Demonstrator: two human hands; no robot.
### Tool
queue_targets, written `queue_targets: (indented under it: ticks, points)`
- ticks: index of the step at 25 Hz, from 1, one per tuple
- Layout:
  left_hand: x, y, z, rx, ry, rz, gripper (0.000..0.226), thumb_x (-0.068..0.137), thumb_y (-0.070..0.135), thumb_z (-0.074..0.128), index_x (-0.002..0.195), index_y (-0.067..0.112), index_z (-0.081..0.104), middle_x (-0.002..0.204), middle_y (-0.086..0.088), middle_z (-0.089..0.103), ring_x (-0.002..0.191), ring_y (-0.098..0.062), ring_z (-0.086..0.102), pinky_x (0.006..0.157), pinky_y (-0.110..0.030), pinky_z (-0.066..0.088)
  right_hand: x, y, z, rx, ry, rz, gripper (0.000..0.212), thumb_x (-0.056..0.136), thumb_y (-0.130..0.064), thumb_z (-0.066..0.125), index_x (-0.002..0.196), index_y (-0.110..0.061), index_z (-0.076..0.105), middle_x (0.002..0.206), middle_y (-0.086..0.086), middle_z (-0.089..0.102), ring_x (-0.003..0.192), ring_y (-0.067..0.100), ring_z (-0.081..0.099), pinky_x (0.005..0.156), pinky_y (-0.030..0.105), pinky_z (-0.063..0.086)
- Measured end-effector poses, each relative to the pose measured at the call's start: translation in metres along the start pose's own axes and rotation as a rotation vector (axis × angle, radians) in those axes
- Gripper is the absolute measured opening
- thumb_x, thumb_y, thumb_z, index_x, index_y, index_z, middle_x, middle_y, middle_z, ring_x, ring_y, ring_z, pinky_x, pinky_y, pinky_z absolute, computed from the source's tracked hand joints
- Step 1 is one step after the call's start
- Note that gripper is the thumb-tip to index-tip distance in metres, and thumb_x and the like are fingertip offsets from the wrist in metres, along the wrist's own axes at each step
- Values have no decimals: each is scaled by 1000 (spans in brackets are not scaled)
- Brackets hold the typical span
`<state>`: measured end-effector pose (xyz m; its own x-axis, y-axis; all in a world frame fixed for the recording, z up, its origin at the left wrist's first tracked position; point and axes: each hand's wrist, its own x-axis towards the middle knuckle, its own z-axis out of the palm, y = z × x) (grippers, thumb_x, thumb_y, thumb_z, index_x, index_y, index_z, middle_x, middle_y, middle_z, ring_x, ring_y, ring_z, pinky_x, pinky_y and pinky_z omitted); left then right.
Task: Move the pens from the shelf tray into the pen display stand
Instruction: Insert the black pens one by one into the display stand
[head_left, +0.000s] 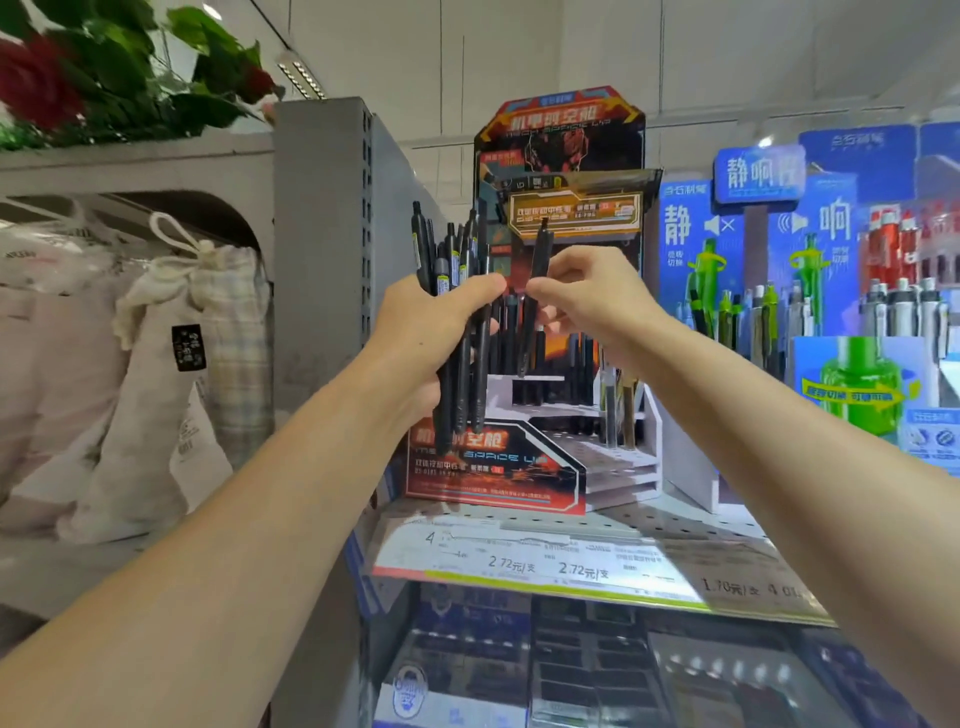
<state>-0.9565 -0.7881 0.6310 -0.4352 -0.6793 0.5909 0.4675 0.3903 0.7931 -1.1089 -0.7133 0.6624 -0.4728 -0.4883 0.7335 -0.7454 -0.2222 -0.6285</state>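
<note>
The left hand (436, 332) is curled tight round a bundle of black pens (460, 291), which stand nearly upright in its grip, their clip ends fanned out above the fist and their tips poking out below the palm, in front of the red and black front panel of the pen display stand (498, 467). Just to the right of it, the right hand (582, 301) pinches a single black pen (535, 291) between thumb and forefinger at about mid-length; this pen hangs close to vertical, its top end reaching up in front of the stand's orange label card and its tip pointing down toward the stepped white tiers inside the stand. The thumbs of the two hands are almost touching, and the single pen sits just beside the bundle, apart from it. Several dark pens (519, 358) already stand upright in the stand's back rows, behind both hands. The stand rests on a perforated shelf (675, 525) with price tags (540, 564) along its front edge. Next to the stand on the right is a blue display (753, 249) holding green and white pens, and to the left cloth bags (171, 364) lie on another shelf
</note>
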Motion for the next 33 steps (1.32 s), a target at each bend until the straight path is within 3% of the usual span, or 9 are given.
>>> queue_targets:
  ticks: [3, 6, 8, 12, 17, 21, 24, 29, 33]
  points:
    - [4, -1, -2, 46, -13, -7, 16, 84, 27, 79, 95, 17, 73, 63, 6, 73, 58, -9, 71, 53, -25, 56, 7, -1, 3, -113, -36, 20, 29, 92, -12, 72, 118, -2, 64, 93, 15, 72, 73, 25, 73, 62, 31, 63]
    - [8, -4, -3, 68, -13, -35, 19, 82, 29, 80, 96, 18, 74, 77, 1, 77, 76, -17, 75, 73, -37, 61, 12, 2, 3, -194, -69, 64, 31, 91, -11, 73, 118, 1, 64, 90, 16, 73, 76, 27, 77, 64, 35, 64]
    - [9, -6, -3, 70, -10, -56, 22, 82, 30, 80, 100, 19, 74, 88, -3, 78, 87, -23, 74, 85, -45, 59, 14, 6, 5, -210, -81, 77, 25, 91, -11, 72, 112, 1, 65, 86, 16, 73, 71, 25, 77, 60, 34, 64]
    - [14, -9, -3, 71, -6, -83, 29, 83, 29, 80, 108, 16, 71, 99, -7, 76, 96, -28, 72, 92, -50, 56, 20, 14, 7, -248, -68, 69, 9, 95, -12, 67, 95, -6, 60, 81, 16, 73, 63, 23, 76, 57, 34, 63]
    - [22, -4, -5, 67, -31, -103, 30, 84, 26, 79, 109, 12, 69, 97, -10, 77, 88, -28, 75, 81, -43, 61, 31, 13, 13, -259, -9, 26, 9, 99, -16, 60, 97, -10, 54, 76, 13, 72, 60, 23, 75, 55, 35, 63]
    - [31, -1, -7, 71, -22, -97, 46, 81, 28, 81, 119, 10, 65, 108, -11, 73, 99, -30, 70, 92, -49, 56, 41, 9, 21, -266, -5, -11, 17, 100, -17, 61, 86, -18, 50, 77, 9, 69, 55, 16, 73, 52, 30, 61]
    - [39, 0, -9, 83, -5, -87, 51, 78, 31, 83, 121, 11, 64, 112, -11, 71, 104, -31, 67, 94, -50, 54, 50, 10, 27, -287, -58, -2, 10, 98, -15, 64, 92, -13, 57, 79, 10, 70, 62, 19, 74, 58, 33, 63]
    - [46, 1, -15, 74, 21, -53, 28, 78, 32, 83, 98, 16, 72, 84, -2, 73, 83, -22, 70, 79, -39, 58, 66, 4, 30, -274, -132, -20, 11, 96, -13, 66, 96, -3, 61, 79, 15, 74, 65, 23, 76, 63, 39, 65]
    - [51, 1, -20, 77, 17, -12, 11, 83, 26, 79, 80, 21, 70, 51, 12, 65, 48, -1, 63, 52, -22, 49, 76, -1, 34, -278, -177, -13, 13, 96, -12, 67, 88, -4, 61, 78, 17, 75, 64, 22, 76, 62, 40, 65]
